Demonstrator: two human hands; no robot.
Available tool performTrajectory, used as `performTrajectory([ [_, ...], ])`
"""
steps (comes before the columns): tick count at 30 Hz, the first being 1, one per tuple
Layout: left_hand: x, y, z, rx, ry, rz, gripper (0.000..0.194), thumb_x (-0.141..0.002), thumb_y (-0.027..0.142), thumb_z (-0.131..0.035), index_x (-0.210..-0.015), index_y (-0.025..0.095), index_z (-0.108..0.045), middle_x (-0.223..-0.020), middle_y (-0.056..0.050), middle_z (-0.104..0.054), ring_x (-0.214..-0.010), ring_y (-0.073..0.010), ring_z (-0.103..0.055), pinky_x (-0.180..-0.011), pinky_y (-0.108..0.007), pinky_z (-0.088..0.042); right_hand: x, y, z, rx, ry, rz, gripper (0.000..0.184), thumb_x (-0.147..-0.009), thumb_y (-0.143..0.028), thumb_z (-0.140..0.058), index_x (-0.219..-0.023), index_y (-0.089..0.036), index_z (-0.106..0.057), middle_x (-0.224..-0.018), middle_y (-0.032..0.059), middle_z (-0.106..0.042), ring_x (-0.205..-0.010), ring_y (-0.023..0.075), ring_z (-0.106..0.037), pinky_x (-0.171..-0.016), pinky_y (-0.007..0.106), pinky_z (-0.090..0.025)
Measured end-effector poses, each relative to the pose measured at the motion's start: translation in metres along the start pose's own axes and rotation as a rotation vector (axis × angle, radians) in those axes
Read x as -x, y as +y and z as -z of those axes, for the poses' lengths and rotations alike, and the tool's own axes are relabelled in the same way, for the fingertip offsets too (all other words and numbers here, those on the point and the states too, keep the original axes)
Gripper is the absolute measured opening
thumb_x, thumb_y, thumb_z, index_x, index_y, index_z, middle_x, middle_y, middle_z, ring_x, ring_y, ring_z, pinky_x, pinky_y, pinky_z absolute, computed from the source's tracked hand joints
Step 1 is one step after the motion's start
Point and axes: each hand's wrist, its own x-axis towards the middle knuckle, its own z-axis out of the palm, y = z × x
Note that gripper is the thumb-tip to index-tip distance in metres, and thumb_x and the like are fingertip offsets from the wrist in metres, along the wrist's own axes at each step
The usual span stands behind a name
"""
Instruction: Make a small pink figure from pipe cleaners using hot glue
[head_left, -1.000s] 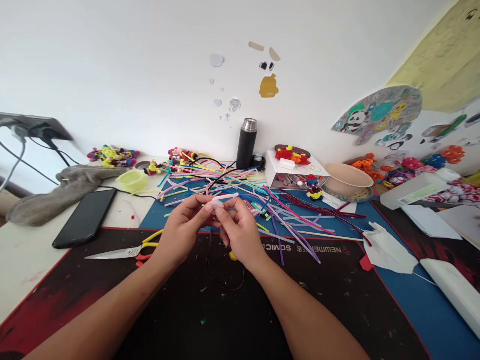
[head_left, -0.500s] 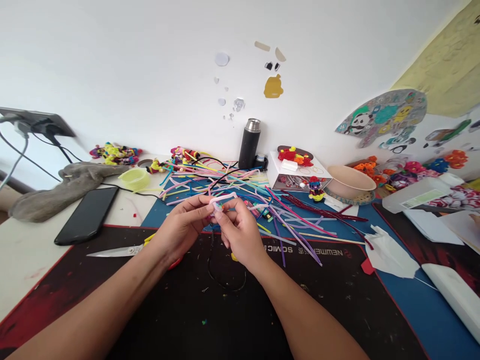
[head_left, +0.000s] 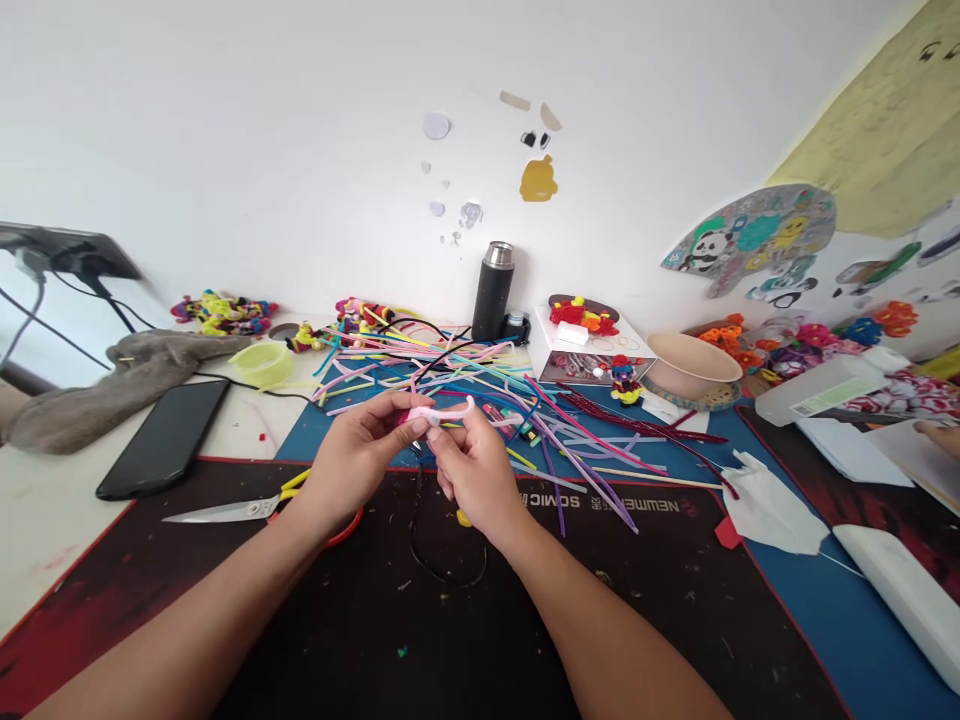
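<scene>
Above the dark desk mat, my left hand pinches one end of a pale pink pipe cleaner between thumb and fingers. Something magenta shows beside those fingertips, mostly hidden. My right hand meets it fingertip to fingertip, closed on the same pipe cleaner, whose free end curves up over the index finger. A pair of scissors with yellow and red handles lies partly under my left wrist. Behind both hands spreads a heap of loose pipe cleaners in many colours. A black cord loops on the mat below.
A black thermos stands by the wall, with a white box and a beige bowl to its right. At left lie a black phone and a yellow coil. Another person's hand shows at the right edge.
The pipe cleaner's bent loop has opened into a flatter strand with a curled tip. Both hands stay close together, and the whole view has shifted slightly.
</scene>
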Motion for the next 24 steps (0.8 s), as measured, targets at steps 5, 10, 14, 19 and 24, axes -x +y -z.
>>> performTrajectory([
  [5,0.002,0.002,0.004,-0.194,0.021,-0.132,0.032,-0.085,0.05,-0.088,-0.104,0.024,-0.083,-0.114,-0.009,-0.079,-0.11,-0.0298,-0.071,-0.1,-0.04,-0.053,-0.001,0.001,-0.001,-0.014,-0.006,-0.007,0.035,-0.096,-0.052,-0.069,-0.11,-0.023,-0.054,-0.056,-0.0142,-0.048,-0.036,0.0078,-0.038,-0.036,0.021,-0.032],
  [10,0.003,0.005,0.007,-0.502,0.055,-0.42,0.017,-0.095,0.04,-0.078,-0.107,0.029,-0.082,-0.113,-0.008,-0.077,-0.112,-0.0296,-0.069,-0.103,-0.041,-0.051,-0.001,-0.003,0.0,-0.065,-0.065,-0.023,0.043,-0.096,-0.053,-0.068,-0.12,-0.019,-0.062,-0.054,-0.0131,-0.048,-0.038,0.0086,-0.041,-0.04,0.022,-0.034],
  [14,0.003,0.005,0.008,-0.667,0.063,-0.542,0.015,-0.098,0.033,-0.072,-0.109,0.03,-0.082,-0.109,-0.007,-0.076,-0.108,-0.0286,-0.07,-0.098,-0.039,-0.054,0.0,-0.007,0.001,-0.1,-0.126,-0.057,0.056,-0.094,-0.057,-0.072,-0.132,-0.018,-0.061,-0.054,-0.0126,-0.051,-0.039,0.0094,-0.044,-0.043,0.022,-0.034],
  [19,0.004,0.001,0.008,-0.778,0.061,-0.655,0.016,-0.1,0.025,-0.069,-0.112,0.029,-0.079,-0.111,-0.006,-0.075,-0.11,-0.0266,-0.071,-0.096,-0.037,-0.057,0.0,-0.008,-0.001,-0.162,-0.126,-0.072,0.066,-0.089,-0.067,-0.074,-0.131,-0.017,-0.06,-0.052,-0.0136,-0.05,-0.038,0.0095,-0.043,-0.042,0.023,-0.032],
  [24,0.006,-0.003,0.004,-0.681,0.088,-0.568,0.028,-0.098,0.026,-0.072,-0.126,0.027,-0.069,-0.119,-0.006,-0.073,-0.114,-0.0254,-0.071,-0.097,-0.039,-0.061,-0.002,-0.01,-0.001,-0.246,-0.047,-0.082,0.056,-0.085,-0.062,-0.079,-0.118,-0.019,-0.063,-0.049,-0.0143,-0.047,-0.037,0.0083,-0.038,-0.04,0.023,-0.026],
])
